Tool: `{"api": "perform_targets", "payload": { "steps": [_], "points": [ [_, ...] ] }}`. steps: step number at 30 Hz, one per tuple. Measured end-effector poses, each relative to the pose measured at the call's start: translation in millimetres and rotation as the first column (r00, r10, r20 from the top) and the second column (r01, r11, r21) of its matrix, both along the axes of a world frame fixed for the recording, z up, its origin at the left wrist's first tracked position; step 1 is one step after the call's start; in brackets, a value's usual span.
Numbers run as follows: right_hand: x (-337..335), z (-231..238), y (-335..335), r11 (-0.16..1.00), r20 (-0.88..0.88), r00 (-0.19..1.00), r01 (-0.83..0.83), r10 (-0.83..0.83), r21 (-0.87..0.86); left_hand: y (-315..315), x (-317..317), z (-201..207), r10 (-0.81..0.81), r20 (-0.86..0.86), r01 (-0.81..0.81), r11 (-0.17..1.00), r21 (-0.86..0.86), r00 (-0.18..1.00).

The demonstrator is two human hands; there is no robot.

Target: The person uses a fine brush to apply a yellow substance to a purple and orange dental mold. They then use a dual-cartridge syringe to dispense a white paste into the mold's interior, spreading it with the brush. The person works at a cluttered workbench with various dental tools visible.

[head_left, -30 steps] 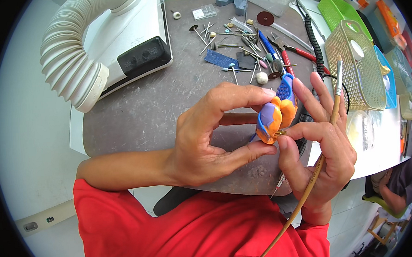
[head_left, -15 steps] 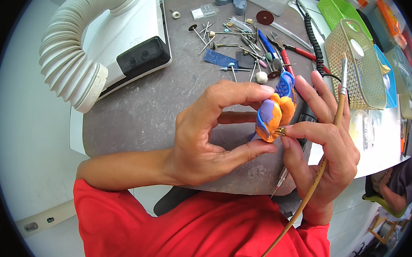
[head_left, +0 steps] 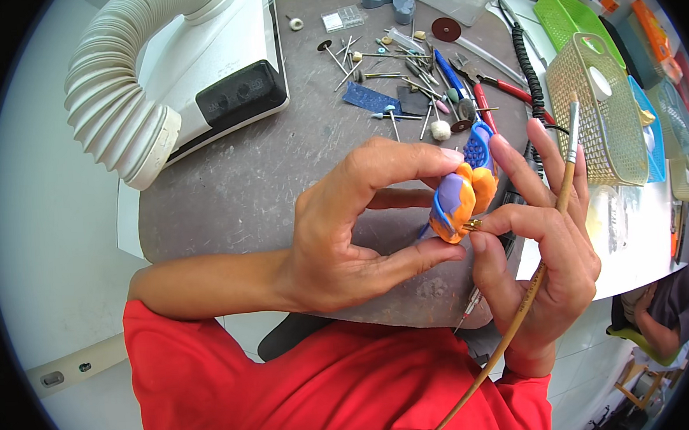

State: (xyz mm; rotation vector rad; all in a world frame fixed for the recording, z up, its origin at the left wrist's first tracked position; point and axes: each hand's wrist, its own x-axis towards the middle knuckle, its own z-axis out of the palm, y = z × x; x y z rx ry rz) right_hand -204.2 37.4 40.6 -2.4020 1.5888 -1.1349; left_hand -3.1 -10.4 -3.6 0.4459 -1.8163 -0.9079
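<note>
My left hand (head_left: 334, 235) is closed round a blue dental impression tray filled with orange and purple impression material (head_left: 462, 197), gripping it between thumb and fingers above the near bench edge. My right hand (head_left: 567, 277) comes in from the right, its thumb and forefinger pinching a tiny gold-coloured metal piece (head_left: 473, 225) against the orange material. Its exact shape is too small to make out. A long wooden-handled paintbrush (head_left: 531, 287) also rests in my right hand, slanting across the palm with bristles up. My fingers hide part of the tray.
Rotary burs and polishing tips (head_left: 388, 74) lie scattered beyond my hands, with red-handled pliers (head_left: 509, 89) beside them. A white ribbed hose (head_left: 109, 110) stands at left. Perforated baskets (head_left: 600, 116) line the right side. Another person (head_left: 676, 299) sits at far right.
The impression has tipped and dropped very slightly, and the gold piece with it. Both hands keep the same grip, and the brush stays across my right hand.
</note>
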Motion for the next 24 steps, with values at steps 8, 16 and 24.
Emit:
{"api": "perform_targets", "payload": {
  "steps": [8, 16, 24],
  "points": [
    [-0.6, -2.7, 3.7, 0.999, 0.068, 0.998, 0.015, -0.017, 0.038, -3.4, -1.5, 1.9, -0.016, 0.013, 0.017, 0.997, -0.069, 1.0],
    [1.1, -4.0, 4.5, 0.999, 0.068, 0.997, 0.019, -0.022, 0.043, -6.5, 0.6, -2.1, 0.012, 0.029, -0.006, 0.984, -0.176, 1.0],
    [5.3, -3.4, 7.8, 0.997, 0.072, 0.996, 0.041, -0.046, 0.065, -7.0, 0.4, -3.1, 0.039, 0.02, -0.032, 0.967, -0.253, 0.999]
  ]
}}
